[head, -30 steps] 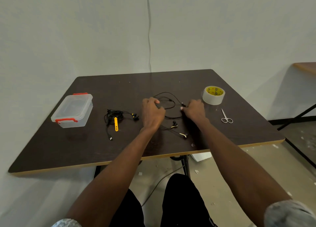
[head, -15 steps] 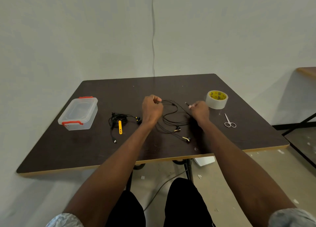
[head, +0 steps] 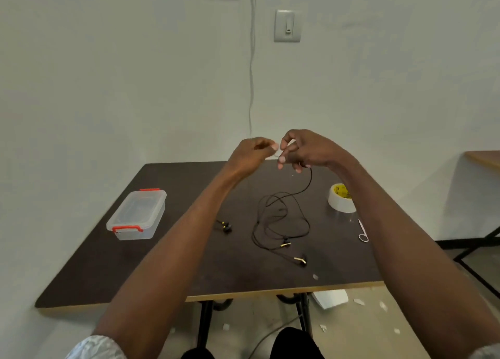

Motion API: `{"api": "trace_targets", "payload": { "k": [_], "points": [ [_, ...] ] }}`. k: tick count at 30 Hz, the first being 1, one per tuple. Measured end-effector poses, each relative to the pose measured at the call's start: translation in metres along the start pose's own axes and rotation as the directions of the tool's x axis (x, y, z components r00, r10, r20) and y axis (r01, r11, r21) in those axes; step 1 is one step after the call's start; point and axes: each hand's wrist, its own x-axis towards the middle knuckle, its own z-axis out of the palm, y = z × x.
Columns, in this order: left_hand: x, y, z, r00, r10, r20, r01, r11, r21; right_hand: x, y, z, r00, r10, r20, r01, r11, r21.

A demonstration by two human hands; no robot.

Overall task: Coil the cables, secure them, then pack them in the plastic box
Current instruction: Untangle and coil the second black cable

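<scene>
Holding one end of the black earphone cable [head: 281,218] up above the table [head: 173,253], the left hand [head: 250,153] and right hand [head: 305,149] meet fingertip to fingertip, probably to start the first coil loop. Both pinch the cable end, remaining fingers curled (exact contact is tiny). Slack trails onto the table centre. Plastic box [head: 138,215], lid on, sits at the table's left; tape roll [head: 341,198] at its right.

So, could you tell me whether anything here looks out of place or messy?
Mostly the floor: white scraps lie scattered under the table, and one sits on its front edge. The earphone cable sprawls in loose loops, uncoiled.
</scene>
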Motion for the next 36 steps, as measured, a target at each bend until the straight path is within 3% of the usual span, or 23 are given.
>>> {"api": "trace_targets", "payload": {
  "k": [2,3,7,10,13,17,21,23,27,30,33,36],
  "points": [
    [-0.002,0.009,-0.014,0.976,-0.027,0.214,0.022,0.999,0.027,0.003,-0.011,0.005,0.999,-0.015,0.032,0.016,0.998,-0.054],
    [-0.003,0.011,-0.020,0.968,-0.030,0.247,0.018,0.999,0.051,0.004,-0.015,0.009,0.999,-0.024,0.048,0.027,0.998,-0.059],
    [-0.007,0.010,-0.038,0.973,-0.064,0.223,0.051,0.997,0.062,0.007,-0.020,0.016,1.000,-0.024,-0.006,0.023,0.995,-0.093],
    [-0.013,0.009,-0.050,0.948,-0.125,0.291,0.126,0.992,0.016,0.010,-0.020,0.023,0.998,-0.033,0.046,0.038,0.994,-0.105],
    [-0.018,0.005,-0.052,0.905,-0.216,0.367,0.199,0.976,0.086,0.013,-0.011,0.028,0.996,-0.052,0.068,0.056,0.997,-0.053],
    [-0.019,-0.003,-0.049,0.929,-0.241,0.282,0.238,0.970,0.047,0.012,-0.013,0.026,0.995,-0.096,0.024,0.092,0.987,0.135],
    [-0.022,-0.003,-0.041,0.993,-0.092,0.070,0.084,0.989,0.118,0.013,-0.019,0.031,0.990,-0.125,0.068,0.116,0.986,0.123],
    [-0.023,0.001,-0.039,0.994,-0.041,0.100,0.031,0.994,0.103,0.015,-0.019,0.032,0.990,-0.122,0.067,0.112,0.984,0.137],
    [-0.025,0.004,-0.036,0.971,-0.138,0.194,0.149,0.988,-0.043,0.017,-0.018,0.037,0.994,-0.109,-0.024,0.111,0.981,0.159],
    [-0.022,-0.002,-0.037,0.980,-0.196,0.044,0.198,0.979,-0.043,0.016,-0.012,0.035,0.996,-0.062,-0.066,0.068,0.994,0.086],
    [-0.017,-0.009,-0.047,0.950,-0.270,-0.155,0.225,0.939,-0.259,0.012,-0.004,0.027,1.000,0.008,0.005,-0.008,0.997,0.080],
    [-0.015,-0.014,-0.049,0.951,-0.273,-0.146,0.223,0.931,-0.290,0.011,0.001,0.026,1.000,-0.004,0.001,0.004,0.980,0.200]
  ]
}}
